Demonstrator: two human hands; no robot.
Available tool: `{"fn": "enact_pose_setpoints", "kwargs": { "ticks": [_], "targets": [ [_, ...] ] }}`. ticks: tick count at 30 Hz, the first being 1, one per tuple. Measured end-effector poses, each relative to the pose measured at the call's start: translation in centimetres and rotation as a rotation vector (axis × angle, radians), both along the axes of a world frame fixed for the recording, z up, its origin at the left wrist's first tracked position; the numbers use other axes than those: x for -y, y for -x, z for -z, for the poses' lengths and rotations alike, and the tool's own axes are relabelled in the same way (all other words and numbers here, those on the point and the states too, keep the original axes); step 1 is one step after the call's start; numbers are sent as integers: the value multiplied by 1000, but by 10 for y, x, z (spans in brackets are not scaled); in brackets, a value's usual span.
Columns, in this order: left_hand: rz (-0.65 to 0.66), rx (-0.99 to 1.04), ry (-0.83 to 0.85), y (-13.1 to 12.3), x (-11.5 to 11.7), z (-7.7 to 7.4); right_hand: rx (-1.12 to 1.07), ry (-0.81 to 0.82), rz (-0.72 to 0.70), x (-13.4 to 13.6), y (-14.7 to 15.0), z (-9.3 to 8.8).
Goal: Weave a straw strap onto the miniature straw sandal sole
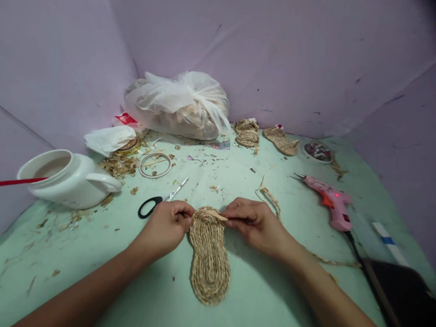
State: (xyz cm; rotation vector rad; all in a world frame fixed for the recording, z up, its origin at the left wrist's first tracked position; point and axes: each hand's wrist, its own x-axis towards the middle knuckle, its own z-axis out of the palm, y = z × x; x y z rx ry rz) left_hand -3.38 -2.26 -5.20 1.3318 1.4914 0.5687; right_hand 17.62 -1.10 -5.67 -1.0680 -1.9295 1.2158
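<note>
A sole of coiled, braided straw cord (212, 258) lies lengthwise before me on the pale green table (142, 294). My left hand (169, 226) pinches the upper left edge of the sole between thumb and fingers. At its upper right edge, my right hand (253, 222) is closed on the braided cord, holding it against the rim. The cord's loose length (272, 199) trails behind the right hand, and another stretch (336, 261) shows past the right forearm. Just beyond my left hand lie scissors (161, 199) with black handles, blades apart.
On the right rest a pink glue gun (329, 198), its red light lit, and a dark flat object (399, 294). A white pot (81, 182) stands left, near a tape ring (155, 165). Behind are a stuffed plastic bag (184, 105), straw slippers (280, 139) and a small bowl (317, 151).
</note>
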Motion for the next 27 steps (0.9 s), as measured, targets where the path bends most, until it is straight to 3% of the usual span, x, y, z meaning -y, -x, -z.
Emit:
{"fn": "enact_pose_setpoints", "kwargs": {
  "ticks": [5, 9, 13, 20, 27],
  "targets": [
    [7, -7, -1, -1, -1, 0, 6, 45, 65, 1, 3, 2],
    [11, -11, -45, -3, 1, -2, -63, 220, 150, 1, 6, 2],
    [-26, -189, -180, -8, 3, -3, -160, 362, 177, 0, 8, 1],
    [-20, -162, -263, -16, -3, 1, -227, 341, 157, -1, 6, 1],
    [114, -289, -331, -15, -7, 6, -119, 219, 370, 0, 8, 0]
  ]
}}
